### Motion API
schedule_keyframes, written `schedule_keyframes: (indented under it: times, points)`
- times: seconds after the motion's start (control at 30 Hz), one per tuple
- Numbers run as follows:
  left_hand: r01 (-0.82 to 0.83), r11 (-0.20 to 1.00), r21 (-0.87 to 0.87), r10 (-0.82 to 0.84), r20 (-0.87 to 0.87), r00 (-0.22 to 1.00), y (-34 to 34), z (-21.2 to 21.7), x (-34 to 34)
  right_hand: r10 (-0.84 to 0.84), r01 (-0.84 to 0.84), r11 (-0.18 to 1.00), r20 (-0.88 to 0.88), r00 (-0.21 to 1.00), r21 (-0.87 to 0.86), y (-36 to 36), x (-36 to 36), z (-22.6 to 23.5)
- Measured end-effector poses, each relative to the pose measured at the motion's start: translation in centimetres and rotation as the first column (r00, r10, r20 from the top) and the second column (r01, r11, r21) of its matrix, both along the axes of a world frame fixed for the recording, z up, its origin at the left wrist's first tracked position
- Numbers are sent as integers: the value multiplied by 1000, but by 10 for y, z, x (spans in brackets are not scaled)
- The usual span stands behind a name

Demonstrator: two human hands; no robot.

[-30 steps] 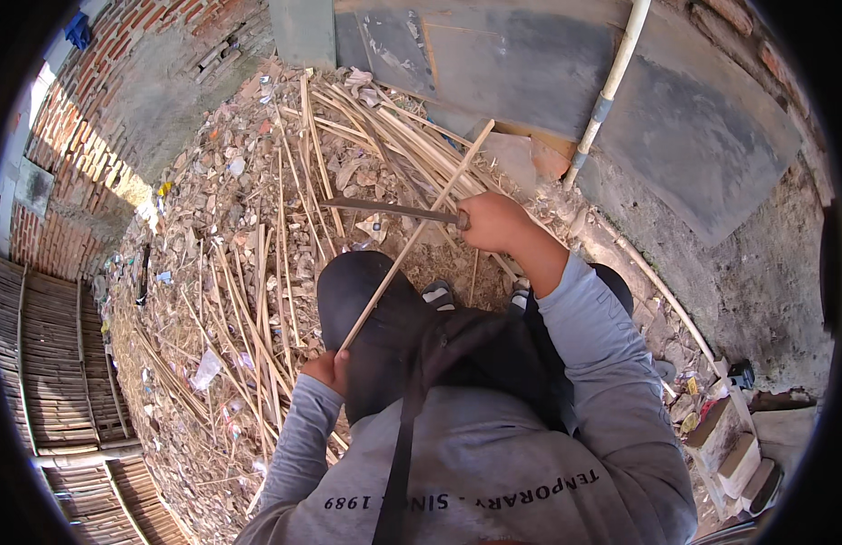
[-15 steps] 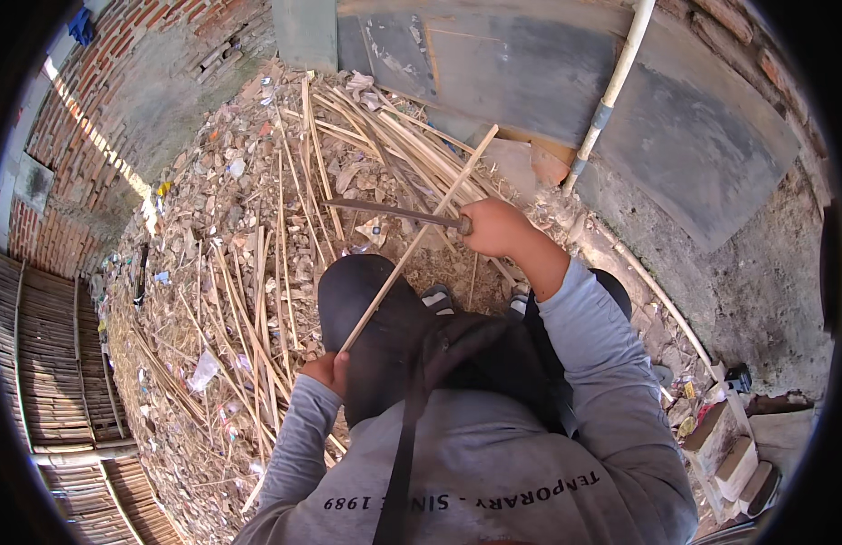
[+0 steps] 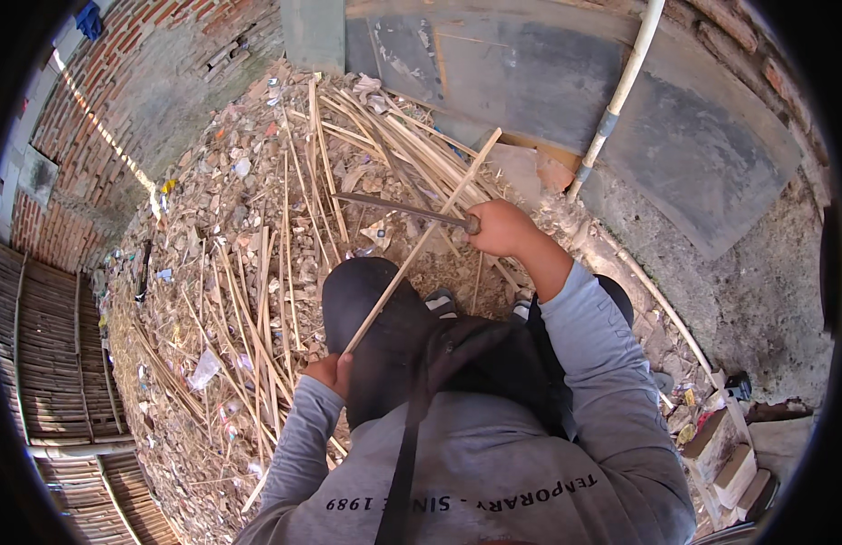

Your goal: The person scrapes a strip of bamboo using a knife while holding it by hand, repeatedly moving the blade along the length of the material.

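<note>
My left hand (image 3: 329, 371), beside my left knee, is closed around the lower end of a long pale bamboo strip (image 3: 391, 290). The strip slants up and away to the right, over my dark trouser leg. My right hand (image 3: 502, 229) grips the handle of a long machete (image 3: 393, 207), its dark narrow blade pointing left. Blade and strip cross close to the handle; whether the edge presses into the strip I cannot tell. My right fingers are partly hidden behind the fist.
Split bamboo strips (image 3: 412, 145) lie piled ahead, with more strips (image 3: 262, 318) scattered at left on rubble and litter. A grey board (image 3: 548, 73) and a pale pole (image 3: 620, 86) lean by the wall. Woven bamboo panels (image 3: 53, 345) stand far left; blocks (image 3: 734, 472) lie at right.
The machete blade has turned slightly, showing a narrower face, and its tip sits a little higher. Both hands keep their holds, and the view has shifted slightly.
</note>
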State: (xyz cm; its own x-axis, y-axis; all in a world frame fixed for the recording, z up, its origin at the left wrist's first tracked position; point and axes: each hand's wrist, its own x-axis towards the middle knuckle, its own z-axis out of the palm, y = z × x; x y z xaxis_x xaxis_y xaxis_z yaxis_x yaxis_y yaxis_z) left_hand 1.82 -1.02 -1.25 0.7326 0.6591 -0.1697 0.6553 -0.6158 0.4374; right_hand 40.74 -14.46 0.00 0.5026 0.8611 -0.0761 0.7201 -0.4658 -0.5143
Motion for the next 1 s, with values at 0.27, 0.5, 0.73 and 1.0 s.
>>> schedule_keyframes:
  times: [0.27,0.5,0.73,1.0]
  points:
    - [0,1000,-8,1,41,999,-1,-2,0,13,-13,1000,2,1000,-12,-2,-1,7]
    - [4,1000,19,-4,27,1000,1,-4,-1,-2,2,999,-1,1000,-54,0,2,4]
    - [4,999,36,-5,32,999,-2,-1,1,11,-13,999,-42,999,-43,0,2,4]
    - [12,999,43,-14,40,999,0,-5,-1,40,-41,999,-59,998,-24,1,7,-7]
